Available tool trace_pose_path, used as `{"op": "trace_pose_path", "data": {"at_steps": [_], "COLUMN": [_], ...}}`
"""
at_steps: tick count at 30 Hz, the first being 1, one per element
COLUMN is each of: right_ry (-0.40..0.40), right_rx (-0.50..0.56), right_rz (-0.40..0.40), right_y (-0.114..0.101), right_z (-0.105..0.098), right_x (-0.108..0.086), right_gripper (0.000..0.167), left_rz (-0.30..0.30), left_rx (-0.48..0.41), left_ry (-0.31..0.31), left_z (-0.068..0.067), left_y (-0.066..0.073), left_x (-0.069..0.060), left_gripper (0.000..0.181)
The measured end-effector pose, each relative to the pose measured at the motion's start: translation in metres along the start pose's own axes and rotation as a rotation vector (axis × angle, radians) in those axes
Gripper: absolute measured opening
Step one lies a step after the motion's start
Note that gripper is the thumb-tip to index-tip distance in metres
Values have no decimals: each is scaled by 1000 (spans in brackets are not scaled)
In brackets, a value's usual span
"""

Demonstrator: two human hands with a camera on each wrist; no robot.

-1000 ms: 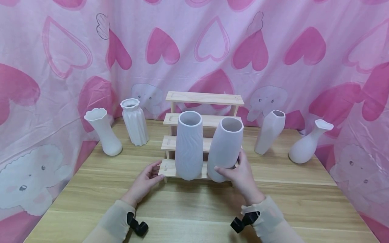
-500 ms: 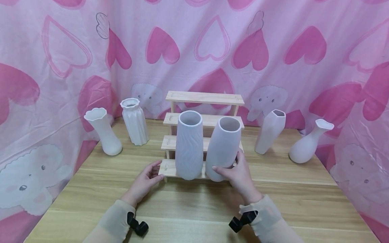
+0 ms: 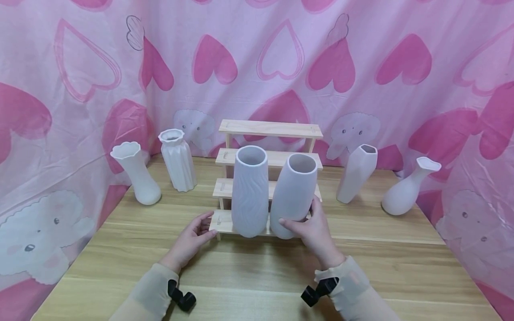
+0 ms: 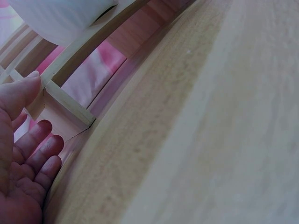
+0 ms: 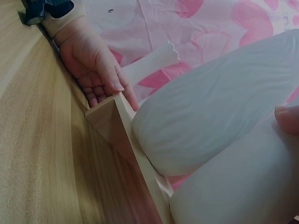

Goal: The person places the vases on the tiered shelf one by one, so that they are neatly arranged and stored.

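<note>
In the head view, a light wooden stepped display stand stands mid-table. My right hand holds a smooth white vase low on its right side, thumb across the front. That vase leans slightly right over the lowest step; in the right wrist view its base is at the step's edge. Left of it, a white vase with wavy ridges stands on the same step, a narrow gap between them. My left hand grips the lowest step's left end, thumb at the front corner, other fingers behind and below.
Two white vases with scalloped rims, a flared one and a pleated one, stand at left. A faceted vase and a narrow-necked vase stand at right. A pink heart-print curtain hangs behind the wooden table.
My right hand has shifted the smooth vase a little to the left, closer to the ridged vase. My left hand has stayed at the stand's end.
</note>
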State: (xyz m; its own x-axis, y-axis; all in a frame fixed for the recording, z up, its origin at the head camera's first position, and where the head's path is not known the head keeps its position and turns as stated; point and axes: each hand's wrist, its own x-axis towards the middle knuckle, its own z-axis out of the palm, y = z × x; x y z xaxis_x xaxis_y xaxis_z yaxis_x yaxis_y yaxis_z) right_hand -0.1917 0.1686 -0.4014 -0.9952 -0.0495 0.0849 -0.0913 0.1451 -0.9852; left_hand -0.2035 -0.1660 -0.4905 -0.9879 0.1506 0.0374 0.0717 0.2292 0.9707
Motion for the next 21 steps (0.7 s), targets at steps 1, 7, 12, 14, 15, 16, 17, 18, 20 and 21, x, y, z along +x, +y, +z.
{"op": "trace_pose_path", "data": {"at_steps": [1,7,12,14,15,16,17,18,20,21], "right_ry": [3,10,10,10,8,7,6,4,-1,-7], "right_rx": [-1,6,0,-2,-1,-2,-3,-5,-4,0], "right_rz": [-8,-17,0,-2,-7,-11,-14,-17,-26,-29], "right_y": [0,0,-2,-2,-2,-2,-2,-2,-1,-1], "right_z": [1,4,5,6,6,6,6,6,7,7], "right_x": [0,-1,-1,-1,-1,-1,-1,0,0,0], "right_gripper": [94,93,94,94,93,93,92,92,92,92], "left_rz": [2,-2,-6,-9,-15,-15,-17,-22,-25,-26], "left_rx": [0,6,19,19,18,19,22,20,22,23], "left_ry": [-1,-2,-6,-6,-4,-5,-4,-1,0,0], "left_z": [0,0,0,0,0,0,0,-1,0,0], "left_y": [0,0,3,4,0,0,0,0,-1,-1], "left_x": [0,0,-1,-1,1,1,2,2,2,3], "left_gripper": [61,62,61,61,62,61,61,61,60,60]}}
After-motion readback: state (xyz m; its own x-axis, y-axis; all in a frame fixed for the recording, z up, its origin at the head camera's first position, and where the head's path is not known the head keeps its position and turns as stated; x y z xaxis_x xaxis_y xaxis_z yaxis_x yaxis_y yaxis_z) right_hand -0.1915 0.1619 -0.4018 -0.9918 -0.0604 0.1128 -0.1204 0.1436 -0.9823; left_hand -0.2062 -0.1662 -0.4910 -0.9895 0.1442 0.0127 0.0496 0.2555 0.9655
